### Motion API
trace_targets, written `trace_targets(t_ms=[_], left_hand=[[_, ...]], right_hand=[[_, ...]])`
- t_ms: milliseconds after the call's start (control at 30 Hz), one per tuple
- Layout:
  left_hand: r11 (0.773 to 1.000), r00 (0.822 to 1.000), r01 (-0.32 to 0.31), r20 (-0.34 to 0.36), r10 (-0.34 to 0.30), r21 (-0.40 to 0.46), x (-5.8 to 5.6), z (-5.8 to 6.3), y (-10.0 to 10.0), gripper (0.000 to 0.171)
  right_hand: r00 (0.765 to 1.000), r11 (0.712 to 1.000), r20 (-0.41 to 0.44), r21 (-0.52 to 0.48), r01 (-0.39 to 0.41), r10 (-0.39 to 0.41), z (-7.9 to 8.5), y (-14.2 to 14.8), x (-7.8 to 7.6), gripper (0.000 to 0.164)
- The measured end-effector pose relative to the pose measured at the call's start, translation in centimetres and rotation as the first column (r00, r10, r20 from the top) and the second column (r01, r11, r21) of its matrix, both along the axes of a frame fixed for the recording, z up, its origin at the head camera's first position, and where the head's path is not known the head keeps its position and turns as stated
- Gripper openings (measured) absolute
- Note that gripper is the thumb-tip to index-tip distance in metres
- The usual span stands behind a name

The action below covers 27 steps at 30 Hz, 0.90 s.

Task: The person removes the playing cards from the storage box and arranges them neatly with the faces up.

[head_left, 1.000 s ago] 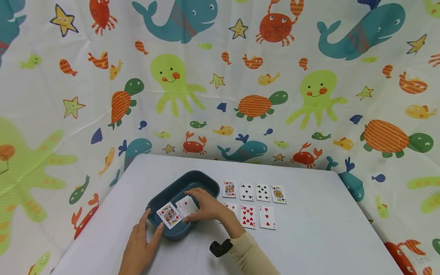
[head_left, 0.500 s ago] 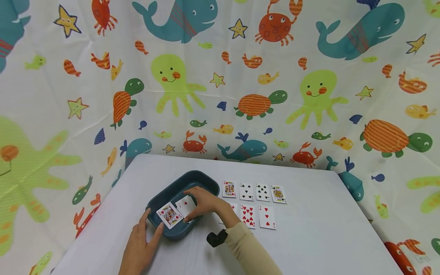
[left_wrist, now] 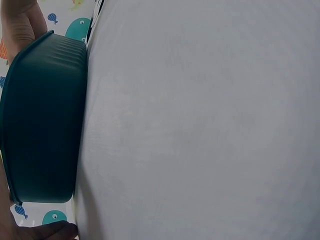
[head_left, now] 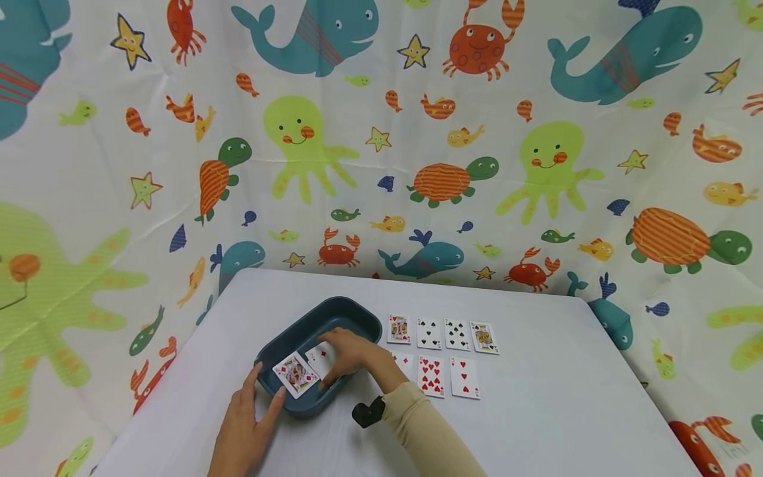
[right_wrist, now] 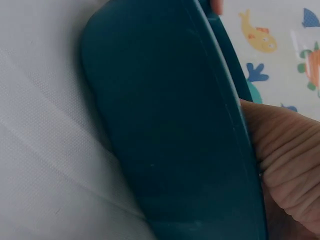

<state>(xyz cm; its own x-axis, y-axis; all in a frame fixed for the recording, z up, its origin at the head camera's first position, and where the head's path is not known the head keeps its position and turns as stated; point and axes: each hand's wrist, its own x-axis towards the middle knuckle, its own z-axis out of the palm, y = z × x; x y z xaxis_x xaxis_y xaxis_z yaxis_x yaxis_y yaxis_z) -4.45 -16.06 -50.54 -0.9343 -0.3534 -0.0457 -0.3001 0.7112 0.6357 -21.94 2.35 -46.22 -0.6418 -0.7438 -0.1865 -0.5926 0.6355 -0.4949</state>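
Observation:
A dark teal basin (head_left: 324, 322) stands on the table, with a face card of diamonds (head_left: 295, 374) and a second diamond playing card (head_left: 315, 359) inside. My right hand (head_left: 352, 358) reaches over the near right rim and holds that second card between thumb and fingers, covering its right part. At the basin's near left corner is my left hand (head_left: 247, 421), fingers spread, its index finger and thumb touching the rim. The basin's outer wall (left_wrist: 42, 120) fills the left side of the left wrist view. In the right wrist view the wall hides my right fingers.
Right of the basin, several cards lie face up in two rows, including a king-like card (head_left: 398, 328), a spade card (head_left: 428, 333) and heart cards (head_left: 430, 375). The nearest row is partly behind my right forearm. A patterned sea-animal curtain (head_left: 381, 218) hangs behind the white table (head_left: 536, 411).
My right wrist and forearm have shifted left and slightly away, while the fingers stay at the same card. My left hand and the basin have hardly moved.

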Motion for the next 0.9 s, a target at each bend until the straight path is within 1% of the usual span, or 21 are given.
trace_targets(t_ms=[167, 267, 467, 600, 733, 900], left_hand=[[1.0, 1.0, 0.0, -0.03, 0.0, -0.009, 0.1, -0.1, 0.0, 0.082], [1.0, 0.999, 0.002, -0.032, -0.002, -0.011, 0.1, -0.2, 0.0, 0.082], [1.0, 1.0, -0.001, -0.006, 0.001, -0.012, 0.0, -0.2, -0.1, 0.084], [1.0, 1.0, 0.003, -0.007, -0.003, -0.013, 0.0, -0.1, 0.0, 0.083], [1.0, 1.0, 0.003, -0.011, -0.003, -0.015, 0.0, 0.0, 0.0, 0.083], [1.0, 1.0, 0.001, -0.014, -0.001, -0.013, 0.0, -0.1, 0.0, 0.083]], right_hand=[[1.0, 1.0, -0.007, 0.023, 0.017, -0.017, 0.0, -0.3, 0.1, 0.096], [0.999, 0.998, -0.026, 0.051, 0.022, -0.02, 0.0, -0.5, 0.2, 0.098], [0.998, 0.994, -0.063, 0.11, 0.012, -0.005, -0.1, -0.9, 0.3, 0.098], [0.996, 0.99, -0.084, 0.137, 0.024, -0.012, -0.2, -1.2, 0.3, 0.099], [0.996, 0.988, -0.088, 0.146, 0.044, -0.031, -0.4, -1.3, 0.3, 0.099], [0.994, 0.989, -0.104, 0.138, 0.06, -0.045, -0.5, -1.4, 0.3, 0.094]])
